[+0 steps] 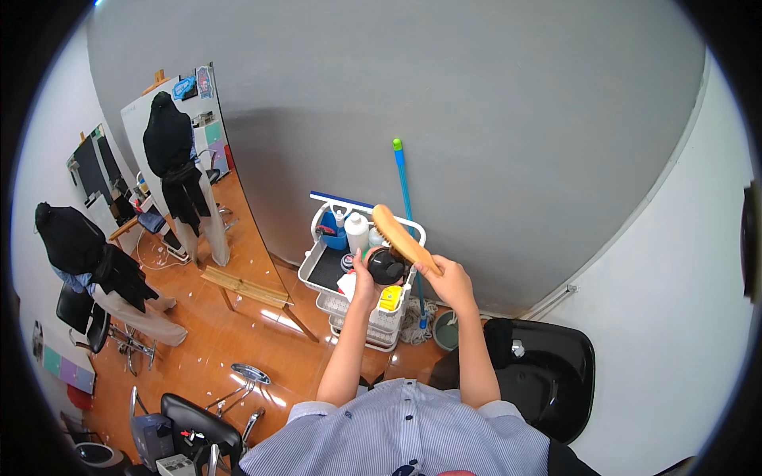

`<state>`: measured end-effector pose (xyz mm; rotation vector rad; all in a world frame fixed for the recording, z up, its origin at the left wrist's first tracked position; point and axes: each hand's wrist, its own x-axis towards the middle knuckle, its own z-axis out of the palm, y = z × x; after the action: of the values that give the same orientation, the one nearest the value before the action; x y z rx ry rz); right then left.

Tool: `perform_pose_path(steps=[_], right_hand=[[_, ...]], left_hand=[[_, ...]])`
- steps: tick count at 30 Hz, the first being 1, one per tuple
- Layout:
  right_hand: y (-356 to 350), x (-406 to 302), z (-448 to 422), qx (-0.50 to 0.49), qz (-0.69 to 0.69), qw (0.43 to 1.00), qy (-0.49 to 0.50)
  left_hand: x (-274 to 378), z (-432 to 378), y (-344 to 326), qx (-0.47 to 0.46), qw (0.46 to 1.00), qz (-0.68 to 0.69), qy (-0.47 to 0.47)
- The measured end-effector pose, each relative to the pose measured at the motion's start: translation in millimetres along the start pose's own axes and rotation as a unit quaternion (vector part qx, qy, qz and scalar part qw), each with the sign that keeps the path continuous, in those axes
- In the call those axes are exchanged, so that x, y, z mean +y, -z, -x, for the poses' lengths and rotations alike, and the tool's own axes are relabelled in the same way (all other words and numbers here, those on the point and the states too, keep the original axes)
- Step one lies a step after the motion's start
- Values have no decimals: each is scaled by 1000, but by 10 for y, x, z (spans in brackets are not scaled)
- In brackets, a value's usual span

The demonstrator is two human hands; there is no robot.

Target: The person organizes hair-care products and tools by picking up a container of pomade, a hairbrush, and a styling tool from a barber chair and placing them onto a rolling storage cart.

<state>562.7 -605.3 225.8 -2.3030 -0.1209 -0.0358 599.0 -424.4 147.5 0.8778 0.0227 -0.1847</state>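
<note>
My right hand (449, 284) grips the lower end of a wooden-backed brush (402, 235), whose bristles face down and left. Cupped in my left hand (368, 284) is a round, glossy black object (386, 266); its exact kind cannot be told. The brush lies close over its right side; whether they touch is unclear. Both hands are above a white plastic trolley (309, 273). Its top tray holds a white bottle (357, 231), a blue container (334, 237), a small round jar (347, 262) and a yellow item (390, 297).
Behind the trolley a blue mop handle (405, 184) leans on the grey wall. A black wash basin (545, 381) stands at the right. At left are a large mirror (238, 202), a person in black covering (77, 244), and black salon chairs (202, 416); scraps litter the floor.
</note>
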Motion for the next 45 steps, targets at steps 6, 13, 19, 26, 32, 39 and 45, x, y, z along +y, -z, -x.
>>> perform_pose_path(steps=[6,13,19,26,32,39,45], right_hand=[[35,-153,19,-7,70,997,8],[-81,-232,58,-27,126,990,62],[-305,-225,58,-7,104,993,55],[-480,-352,28,61,47,997,8],[-219,-185,-7,-39,88,992,77],[-216,-335,-143,-75,135,982,109],[219,-213,-290,-161,211,964,10]], left_hand=[[-275,-137,165,83,979,-157,-99],[-158,-86,161,94,987,-83,-103],[-18,-127,110,92,988,90,-86],[160,92,-122,25,984,175,-6],[225,0,166,-25,956,286,-63],[75,-81,260,-131,972,192,-23],[243,35,234,-4,963,265,40]])
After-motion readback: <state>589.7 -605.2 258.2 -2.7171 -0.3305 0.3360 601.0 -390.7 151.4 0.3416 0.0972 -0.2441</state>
